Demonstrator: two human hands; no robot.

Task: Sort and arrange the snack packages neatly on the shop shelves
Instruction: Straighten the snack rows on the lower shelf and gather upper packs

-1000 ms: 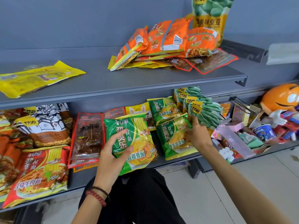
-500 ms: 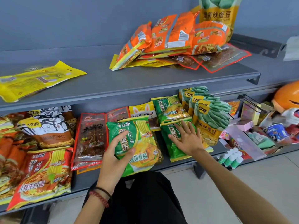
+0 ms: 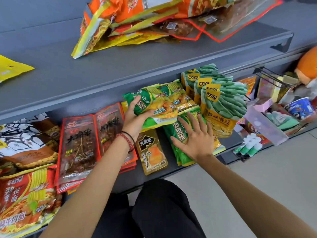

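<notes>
On my feed the left hand [image 3: 135, 117] grasps a green noodle packet [image 3: 154, 107], thumb curled over its front and fingers beneath, holding it tilted above the lower shelf [image 3: 130, 179] and partly over another green packet behind. The right hand [image 3: 195, 140] is released, fingers straight and spread, pressing flat on a second green noodle packet [image 3: 178, 148] that lies on the lower shelf. Just left of that packet a gold pouch [image 3: 151, 152] lies flat, and beside it I see red-edged skewer packs [image 3: 78, 146]. Broad-bean bags [image 3: 221, 103] stand right of the noodles. On the upper shelf [image 3: 137, 69] sits a loose heap of orange packets [image 3: 137, 18].
</notes>
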